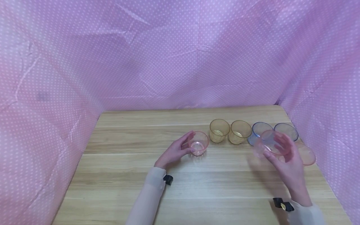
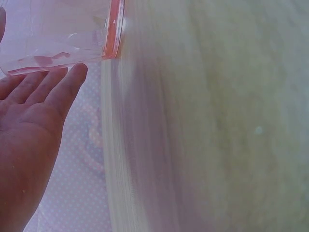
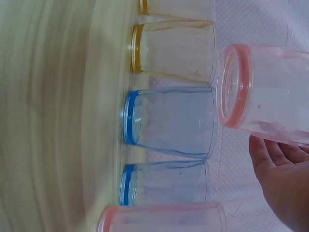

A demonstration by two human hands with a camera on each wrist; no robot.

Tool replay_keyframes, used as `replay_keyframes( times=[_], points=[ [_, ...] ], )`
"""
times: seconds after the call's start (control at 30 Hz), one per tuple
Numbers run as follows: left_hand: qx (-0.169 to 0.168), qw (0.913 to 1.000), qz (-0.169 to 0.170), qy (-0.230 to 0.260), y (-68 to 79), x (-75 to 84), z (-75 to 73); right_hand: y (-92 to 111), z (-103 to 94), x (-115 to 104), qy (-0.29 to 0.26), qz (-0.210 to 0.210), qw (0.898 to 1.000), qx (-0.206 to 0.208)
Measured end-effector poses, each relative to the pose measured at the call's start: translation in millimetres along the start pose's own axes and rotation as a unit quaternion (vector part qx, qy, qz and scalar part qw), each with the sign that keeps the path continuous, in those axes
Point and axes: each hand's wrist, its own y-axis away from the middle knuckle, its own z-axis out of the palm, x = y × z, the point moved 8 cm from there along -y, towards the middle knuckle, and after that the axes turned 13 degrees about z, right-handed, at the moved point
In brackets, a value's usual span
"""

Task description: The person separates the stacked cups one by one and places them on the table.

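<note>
My left hand (image 1: 173, 153) grips a clear pink cup (image 1: 198, 143) upright on the wooden table, thumb at the near side and fingers at its left. The left wrist view shows the cup's pink-rimmed base (image 2: 114, 29) at the tabletop and the fingers along its wall. Farther right, my right hand (image 1: 291, 167) holds a second pink cup (image 1: 271, 143), blurred in the head view. The right wrist view has this cup (image 3: 275, 92) raised off the table, with two blue cups (image 3: 171, 121) standing behind it. A third pink cup (image 1: 308, 154) stands partly hidden behind the right hand.
Two yellow cups (image 1: 219, 131) stand side by side, right of the left-hand cup. Blue cups (image 1: 287, 131) continue this row rightward. The wooden table (image 1: 126, 134) meets pink dotted cloth (image 1: 168, 62) at the back and sides.
</note>
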Motion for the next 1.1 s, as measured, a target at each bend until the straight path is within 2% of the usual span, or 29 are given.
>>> replay_keyframes(
  times=[0.5,0.77,0.97,1.03,1.1],
  points=[
    [-0.002,1.0,-0.002,-0.002,0.0,0.1,-0.2,3,-12.7,2,-0.005,0.01,1.0,0.018],
    [-0.002,1.0,-0.002,-0.001,-0.4,0.8,0.1,5,-14.4,6,-0.042,0.008,0.999,0.003],
    [-0.002,1.0,-0.003,-0.001,-0.6,0.5,0.1,5,-15.7,18,-0.005,0.043,0.999,-0.011],
    [-0.001,1.0,-0.004,0.001,-0.6,0.6,0.1,6,-15.5,22,0.018,0.05,0.998,-0.014],
    [0.0,1.0,-0.005,0.003,-0.4,0.4,-0.1,6,-14.6,25,0.067,0.047,0.997,-0.011]
  ],
)
